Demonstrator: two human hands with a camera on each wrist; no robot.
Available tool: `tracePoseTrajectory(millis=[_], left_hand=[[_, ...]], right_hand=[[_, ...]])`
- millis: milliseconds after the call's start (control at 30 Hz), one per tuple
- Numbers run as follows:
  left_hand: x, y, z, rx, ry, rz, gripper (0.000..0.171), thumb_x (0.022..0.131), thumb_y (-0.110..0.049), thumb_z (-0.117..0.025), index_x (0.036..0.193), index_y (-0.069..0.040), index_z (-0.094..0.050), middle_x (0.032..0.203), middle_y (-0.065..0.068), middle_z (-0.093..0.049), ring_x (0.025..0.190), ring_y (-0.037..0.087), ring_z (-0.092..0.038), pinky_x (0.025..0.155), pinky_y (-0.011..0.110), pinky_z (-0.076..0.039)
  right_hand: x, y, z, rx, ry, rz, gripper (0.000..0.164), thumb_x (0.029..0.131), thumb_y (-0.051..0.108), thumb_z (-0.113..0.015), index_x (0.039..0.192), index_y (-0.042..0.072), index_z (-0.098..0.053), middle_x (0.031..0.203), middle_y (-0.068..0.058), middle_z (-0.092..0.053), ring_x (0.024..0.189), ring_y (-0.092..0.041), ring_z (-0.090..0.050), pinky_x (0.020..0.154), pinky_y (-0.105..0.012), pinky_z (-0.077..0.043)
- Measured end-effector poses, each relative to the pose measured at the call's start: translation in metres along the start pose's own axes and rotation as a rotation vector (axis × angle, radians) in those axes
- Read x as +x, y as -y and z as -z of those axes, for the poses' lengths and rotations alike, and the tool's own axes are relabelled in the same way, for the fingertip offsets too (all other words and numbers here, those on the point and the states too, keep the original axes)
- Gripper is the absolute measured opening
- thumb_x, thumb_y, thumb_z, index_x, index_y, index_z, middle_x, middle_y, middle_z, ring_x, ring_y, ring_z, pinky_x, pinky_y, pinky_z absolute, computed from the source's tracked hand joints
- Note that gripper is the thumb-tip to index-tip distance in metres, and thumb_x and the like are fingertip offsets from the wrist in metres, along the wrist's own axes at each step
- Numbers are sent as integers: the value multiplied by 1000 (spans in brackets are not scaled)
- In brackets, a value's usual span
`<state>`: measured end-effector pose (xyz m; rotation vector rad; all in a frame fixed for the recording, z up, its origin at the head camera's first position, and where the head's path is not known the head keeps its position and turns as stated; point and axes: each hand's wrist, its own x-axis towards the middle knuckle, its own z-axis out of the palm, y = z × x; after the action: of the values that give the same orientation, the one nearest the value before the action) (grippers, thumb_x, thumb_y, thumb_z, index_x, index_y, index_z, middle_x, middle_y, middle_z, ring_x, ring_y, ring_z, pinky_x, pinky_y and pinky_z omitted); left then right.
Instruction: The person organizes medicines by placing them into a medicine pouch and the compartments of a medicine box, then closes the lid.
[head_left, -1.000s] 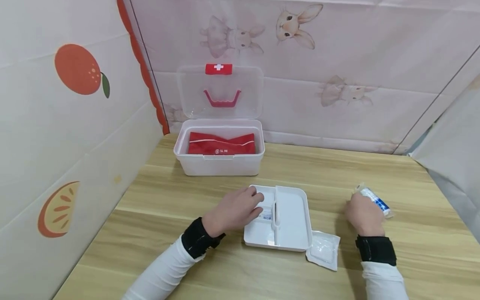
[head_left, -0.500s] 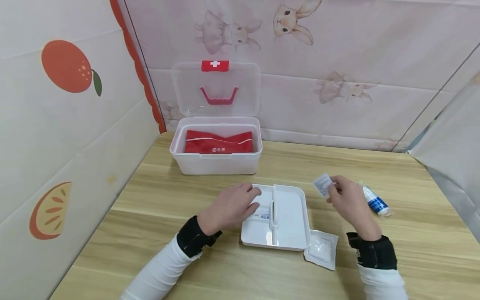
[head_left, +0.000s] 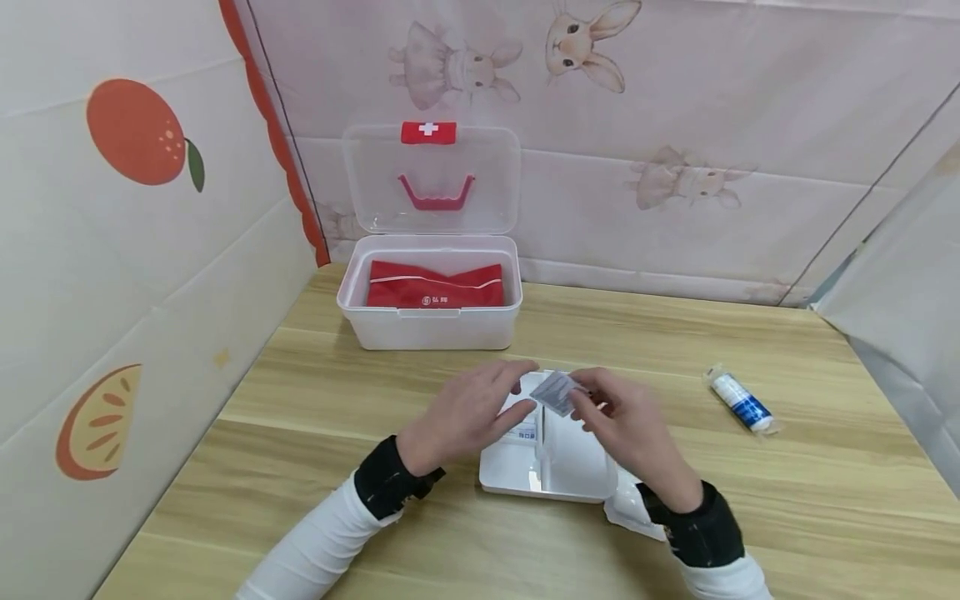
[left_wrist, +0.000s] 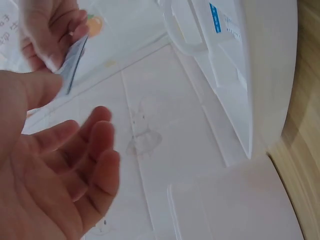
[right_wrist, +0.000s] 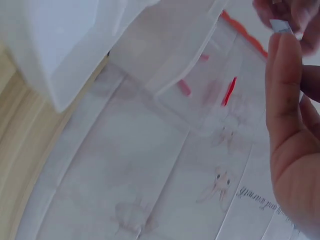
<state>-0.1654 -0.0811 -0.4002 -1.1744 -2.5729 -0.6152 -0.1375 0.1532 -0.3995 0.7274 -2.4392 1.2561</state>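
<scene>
My right hand (head_left: 633, 425) pinches a small flat square sachet (head_left: 555, 393) with printing between thumb and fingers, above a white divided tray (head_left: 510, 475). Edge-on, the same sachet (left_wrist: 75, 60) appears in the left wrist view. Close by on its left, my left hand (head_left: 468, 412) is held with relaxed fingers over the tray's left side, gripping nothing; whether its thumb touches the sachet, I cannot tell. A printed packet (head_left: 525, 429) lies in a left compartment of the tray. Partly under my right wrist is a white sealed packet (head_left: 630, 504).
Behind the tray stands a clear-lidded first-aid box (head_left: 435, 329), lid raised, with a red folded pouch (head_left: 435, 285) inside. A wrapped blue-and-white roll (head_left: 741, 402) lies on the wooden table (head_left: 795, 500) at right. Printed cloth walls (head_left: 585, 233) close off the back and left.
My right hand has lifted the sachet from beside the wrapped roll and carried it left to above the tray. The left hand has stayed nearly in place.
</scene>
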Motion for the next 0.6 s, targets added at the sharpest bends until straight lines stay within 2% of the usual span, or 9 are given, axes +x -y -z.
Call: tracePoseTrajectory(millis=[133, 233, 400, 500, 600], left_hand=[[1, 1, -3, -26, -83, -68, 27, 96, -21, -67, 119, -10, -62, 100, 0, -66, 83, 10, -60, 74, 20, -53], [1, 6, -4, -21, -127, -62, 17, 94, -16, -69, 109, -11, -67, 97, 0, -65, 81, 10, -60, 74, 19, -53], [1, 12, -8, 34, -192, -19, 17, 89, -13, -74, 106, -13, -73, 99, 3, -62, 86, 14, -57, 70, 20, -51], [2, 12, -9, 93, -251, -64, 18, 88, -13, -76, 105, -13, -73, 98, 5, -61, 86, 16, -55, 67, 21, -50], [5, 13, -9, 157, -267, -130, 17, 86, -12, -77, 102, -12, -72, 94, 3, -62, 83, 16, -56, 66, 20, -50]], right_hand=[[3, 3, -13, 18, -42, 100, 22, 84, -8, -72, 101, 5, -71, 88, -5, -71, 69, -11, -65, 52, -23, -52], [8, 4, -21, -42, -88, 101, 21, 81, -8, -75, 96, 7, -74, 89, -2, -70, 75, -12, -67, 55, -23, -53], [14, 4, -34, -146, -115, 75, 17, 80, -7, -76, 94, 3, -76, 87, -5, -68, 77, -16, -66, 60, -24, -56], [15, 4, -40, -191, -130, 112, 18, 77, -11, -76, 92, 0, -77, 83, -7, -67, 72, -17, -65, 59, -24, -56], [14, 4, -43, -215, -144, 147, 20, 74, -14, -77, 90, -2, -76, 81, -8, -67, 70, -18, -65, 58, -25, -56]])
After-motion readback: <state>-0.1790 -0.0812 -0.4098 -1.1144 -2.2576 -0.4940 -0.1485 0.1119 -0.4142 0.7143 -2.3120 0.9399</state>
